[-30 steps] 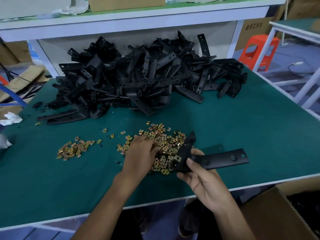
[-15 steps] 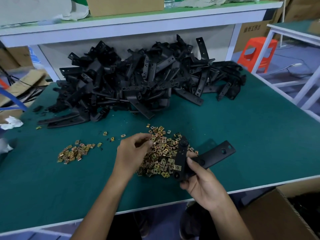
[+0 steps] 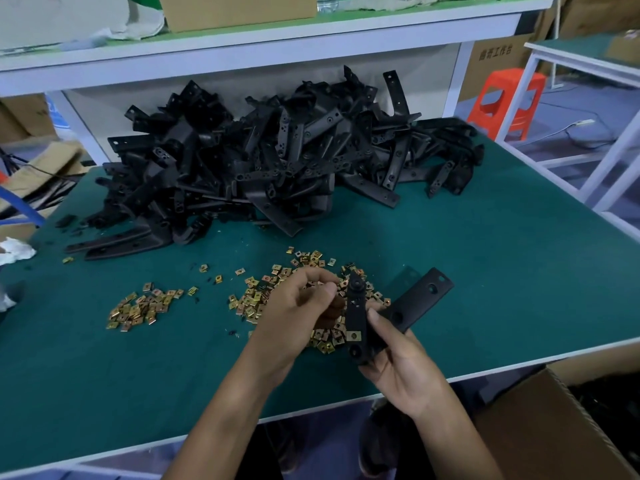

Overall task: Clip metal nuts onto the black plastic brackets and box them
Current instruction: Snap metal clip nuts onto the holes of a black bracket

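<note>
- The left hand has been lifted off the nut pile, where it was pressed down one second ago. Its fingertips are now curled together, but whether a nut is pinched there cannot be told.
- The bracket is gripped near its bend by the right hand and has been turned more upright, just beside the left fingertips.
- One clipped nut already sits on its lower part.
- A second clipping is judged to come next; the cardboard box stands below the surface edge.
</note>
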